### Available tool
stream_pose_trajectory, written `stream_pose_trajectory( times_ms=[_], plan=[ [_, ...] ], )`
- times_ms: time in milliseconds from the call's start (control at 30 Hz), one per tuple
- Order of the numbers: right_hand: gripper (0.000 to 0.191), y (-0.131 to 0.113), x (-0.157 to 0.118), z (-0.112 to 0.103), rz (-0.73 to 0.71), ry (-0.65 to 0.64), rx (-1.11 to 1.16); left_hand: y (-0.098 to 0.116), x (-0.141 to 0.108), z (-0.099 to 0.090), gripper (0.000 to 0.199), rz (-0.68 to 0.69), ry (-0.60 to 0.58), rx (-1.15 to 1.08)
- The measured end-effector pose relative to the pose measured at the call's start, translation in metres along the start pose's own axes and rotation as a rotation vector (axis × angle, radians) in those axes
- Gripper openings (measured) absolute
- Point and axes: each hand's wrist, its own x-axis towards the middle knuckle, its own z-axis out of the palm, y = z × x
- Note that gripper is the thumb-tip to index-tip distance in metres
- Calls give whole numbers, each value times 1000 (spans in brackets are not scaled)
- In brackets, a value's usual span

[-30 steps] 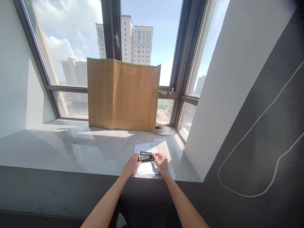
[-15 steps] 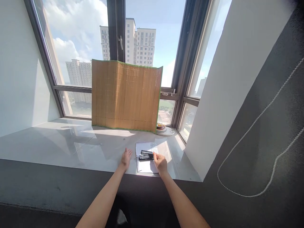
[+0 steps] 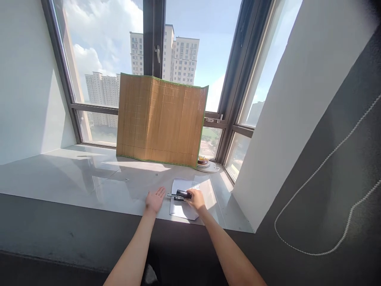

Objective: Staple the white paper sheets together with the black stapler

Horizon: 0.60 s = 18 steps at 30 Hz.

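Note:
A black stapler (image 3: 182, 194) is held over white paper (image 3: 181, 212) on the windowsill, with my right hand (image 3: 196, 199) closed round its right end. From its left end juts a thin metal strip (image 3: 170, 195), which looks like the staple tray. Left of the paper, my left hand (image 3: 155, 200) holds nothing, its fingers stretched out and together, back upward over the sill. Part of the paper is hidden beneath the stapler and my right hand.
Behind the paper, a folded bamboo mat (image 3: 162, 119) stands upright against the window. Several stacked plates (image 3: 208, 166) sit by its right edge. A white beaded cord (image 3: 312, 254) hangs in a loop at the right. The pale sill (image 3: 74, 174) ends at a front edge.
The metal strip now sticks out farther left from the stapler. My left hand has turned more palm-down. The camera view has tilted and shifted slightly.

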Motion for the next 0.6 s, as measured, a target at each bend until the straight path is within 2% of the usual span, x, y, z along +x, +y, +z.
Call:
stream_pose_trajectory(
  times_ms=[67, 167, 267, 333, 467, 533, 600],
  plan=[
    [9, -13, 4, 1, -62, 15, -76, -1, -1, -2, 83, -14, -19, -34],
    [26, -38, 3, 4, -168, 0, -144, -2, -3, -1, 90, -35, -33, -61],
    [38, -60, 0, 6, -341, -43, -181, -2, -6, 1, 95, -21, -41, -34],
    [37, -69, -2, 6, -464, -81, -194, -1, -7, 2, 95, -11, -38, 1],
    [31, -71, -6, 6, -595, -139, -174, -2, -8, 2, 90, 7, -33, 4],
    [31, -67, -9, 6, -606, -135, -169, -4, -8, 4, 86, 13, -24, -27],
    [34, -62, -12, 5, -585, -76, -159, -4, -9, 6, 83, 12, -2, -69]
  ],
)
